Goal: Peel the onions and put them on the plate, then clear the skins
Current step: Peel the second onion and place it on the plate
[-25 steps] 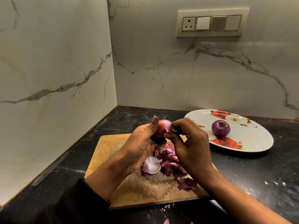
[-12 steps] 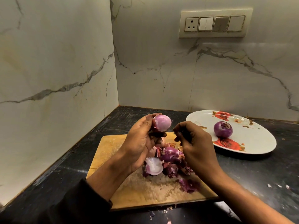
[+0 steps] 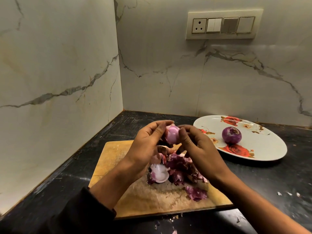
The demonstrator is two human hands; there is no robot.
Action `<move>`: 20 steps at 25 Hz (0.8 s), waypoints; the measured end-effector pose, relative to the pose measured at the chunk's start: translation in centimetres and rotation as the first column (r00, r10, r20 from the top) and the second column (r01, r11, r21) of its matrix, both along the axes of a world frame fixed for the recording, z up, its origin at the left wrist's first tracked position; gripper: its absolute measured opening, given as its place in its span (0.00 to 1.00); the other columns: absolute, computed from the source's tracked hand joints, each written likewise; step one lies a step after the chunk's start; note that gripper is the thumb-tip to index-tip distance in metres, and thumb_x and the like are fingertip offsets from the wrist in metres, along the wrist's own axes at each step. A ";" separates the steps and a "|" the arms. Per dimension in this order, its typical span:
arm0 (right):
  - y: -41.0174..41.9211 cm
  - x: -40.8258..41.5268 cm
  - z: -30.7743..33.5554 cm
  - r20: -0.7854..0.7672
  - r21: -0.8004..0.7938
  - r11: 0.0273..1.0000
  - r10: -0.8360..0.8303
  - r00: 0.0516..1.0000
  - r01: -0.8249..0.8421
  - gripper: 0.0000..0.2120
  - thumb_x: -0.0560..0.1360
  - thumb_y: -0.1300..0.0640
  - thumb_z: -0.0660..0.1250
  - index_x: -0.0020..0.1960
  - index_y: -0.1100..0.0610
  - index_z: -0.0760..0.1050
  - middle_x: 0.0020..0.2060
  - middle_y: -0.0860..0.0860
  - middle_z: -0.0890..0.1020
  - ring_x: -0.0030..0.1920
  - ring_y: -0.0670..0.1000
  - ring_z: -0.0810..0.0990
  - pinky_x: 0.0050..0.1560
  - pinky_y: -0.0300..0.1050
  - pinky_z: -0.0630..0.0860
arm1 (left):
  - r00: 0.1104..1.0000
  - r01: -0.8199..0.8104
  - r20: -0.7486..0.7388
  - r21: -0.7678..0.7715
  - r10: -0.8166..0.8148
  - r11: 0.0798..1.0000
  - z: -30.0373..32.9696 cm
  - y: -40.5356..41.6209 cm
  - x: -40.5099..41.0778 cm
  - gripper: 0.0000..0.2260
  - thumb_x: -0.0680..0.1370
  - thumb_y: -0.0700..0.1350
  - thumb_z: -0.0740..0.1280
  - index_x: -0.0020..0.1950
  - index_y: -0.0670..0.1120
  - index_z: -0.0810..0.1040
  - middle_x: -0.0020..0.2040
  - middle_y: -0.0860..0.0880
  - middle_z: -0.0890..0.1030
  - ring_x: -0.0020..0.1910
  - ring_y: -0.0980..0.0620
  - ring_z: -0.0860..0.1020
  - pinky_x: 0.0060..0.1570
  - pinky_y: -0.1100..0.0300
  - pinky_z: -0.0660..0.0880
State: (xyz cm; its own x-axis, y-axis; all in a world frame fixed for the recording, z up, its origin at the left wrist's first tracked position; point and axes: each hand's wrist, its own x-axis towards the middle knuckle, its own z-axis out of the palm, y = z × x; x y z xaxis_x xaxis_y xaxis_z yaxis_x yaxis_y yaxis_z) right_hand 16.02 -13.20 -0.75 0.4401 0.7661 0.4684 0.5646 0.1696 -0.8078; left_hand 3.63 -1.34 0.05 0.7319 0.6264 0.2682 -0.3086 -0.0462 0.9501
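Between the hands, above the scuffed wooden board [image 3: 116,152], a smooth pale-pink onion [image 3: 172,135] sits gripped by the left hand [image 3: 145,147] and right hand [image 3: 197,147]. Papery purple skins [image 3: 179,168] lie heaped below them; rightward, a seemingly peeled, round onion on the plate [image 3: 231,135] rests on floral glazed plate [image 3: 270,147].

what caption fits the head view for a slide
Both hands peel an onion over skins on a board; one onion on plate.

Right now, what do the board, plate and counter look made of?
Cutting board: looks like wood, matte, pale with grain and a worn, scuffed middle. Plate: probably ceramic or melamine, glossy white with red rose prints. Counter: seemingly polished black stone, reflective, scratched.
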 end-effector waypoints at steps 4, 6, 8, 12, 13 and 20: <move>-0.1 -0.4 -0.3 -0.148 0.027 0.994 0.112 0.983 -0.109 0.17 0.78 0.39 0.62 0.62 0.43 0.79 0.51 0.46 0.85 0.46 0.42 0.83 0.43 0.37 0.78 | 0.999 -0.010 -0.050 0.048 0.013 0.999 -0.2 -0.2 0.0 0.17 0.76 0.52 0.65 0.60 0.45 0.79 0.55 0.43 0.84 0.53 0.44 0.84 0.49 0.47 0.83; -0.2 -0.3 -0.2 -0.256 0.087 0.992 0.107 0.961 -0.088 0.17 0.77 0.41 0.64 0.61 0.46 0.80 0.49 0.50 0.86 0.43 0.46 0.84 0.41 0.38 0.78 | 0.999 0.032 -0.041 0.051 -0.030 0.998 -0.3 -0.4 -0.1 0.19 0.75 0.54 0.67 0.62 0.45 0.78 0.55 0.44 0.84 0.52 0.44 0.84 0.48 0.50 0.83; -0.4 0.0 -0.2 -0.337 0.117 0.992 0.079 0.938 -0.042 0.21 0.74 0.40 0.68 0.62 0.49 0.78 0.48 0.53 0.86 0.44 0.51 0.86 0.41 0.41 0.79 | 0.997 0.062 -0.057 0.106 -0.056 0.992 -0.3 -0.6 -0.1 0.23 0.73 0.54 0.71 0.66 0.47 0.77 0.57 0.46 0.84 0.53 0.47 0.84 0.51 0.51 0.82; -0.4 0.2 -0.5 -0.351 0.085 0.995 0.083 0.932 -0.057 0.22 0.72 0.40 0.70 0.62 0.49 0.76 0.46 0.55 0.86 0.44 0.53 0.87 0.44 0.44 0.81 | 0.998 0.009 -0.061 0.195 0.003 0.981 -0.4 -0.6 0.0 0.21 0.73 0.46 0.72 0.65 0.47 0.78 0.55 0.48 0.85 0.51 0.48 0.84 0.50 0.50 0.83; -0.4 0.2 -0.6 -0.348 0.082 0.995 0.086 0.933 -0.061 0.21 0.72 0.40 0.71 0.62 0.48 0.76 0.46 0.55 0.86 0.45 0.54 0.87 0.45 0.46 0.82 | 0.998 0.001 -0.061 0.204 0.011 0.979 -0.3 -0.6 0.0 0.21 0.73 0.46 0.71 0.66 0.46 0.78 0.55 0.48 0.85 0.51 0.48 0.85 0.49 0.52 0.83; -0.3 0.2 -1.0 -0.203 0.090 0.996 0.033 0.979 -0.015 0.24 0.71 0.39 0.72 0.66 0.41 0.77 0.53 0.45 0.84 0.48 0.49 0.85 0.49 0.49 0.83 | 0.985 -0.059 -0.117 0.470 0.128 0.880 -0.2 -1.3 -0.2 0.22 0.78 0.51 0.64 0.70 0.47 0.75 0.56 0.51 0.84 0.46 0.53 0.86 0.47 0.56 0.83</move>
State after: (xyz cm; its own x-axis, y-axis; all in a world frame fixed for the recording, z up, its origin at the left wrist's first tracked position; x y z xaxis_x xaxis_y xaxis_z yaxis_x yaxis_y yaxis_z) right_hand 16.20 -13.55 -1.72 0.5150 0.7379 0.4363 0.3845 0.2560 -0.8869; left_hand 3.46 -2.60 -0.20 0.7275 0.5231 0.4439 -0.1462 -0.5139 0.8453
